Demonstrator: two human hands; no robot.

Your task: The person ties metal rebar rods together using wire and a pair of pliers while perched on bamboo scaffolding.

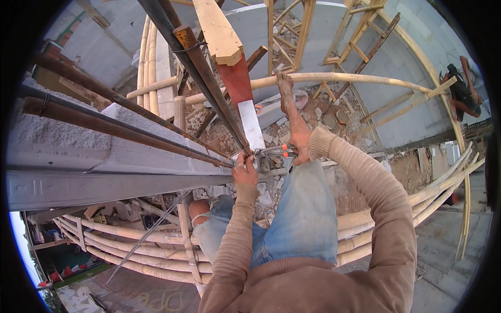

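Observation:
My right hand (299, 144) grips a pair of pliers (284, 151) with orange on the handles, beside my bent right knee. The metal jaws point left, to a small junction where dark, rusty steel bars (222, 115) come together. At that same junction my left hand (244, 170) has its fingers pinched; what lies between them is too small to make out. Just beyond the hands, a red and white painted piece (238, 86) runs away from me, under the end of a pale timber (219, 34).
Bamboo poles (365, 77) cross ahead, with my bare foot (284, 78) on one. More bamboo rails (156, 254) curve behind me at hip height. To the left are a grey beam (120, 189) and blocks (62, 125). Rubble (313, 101) lies below. At far right is another person (464, 91).

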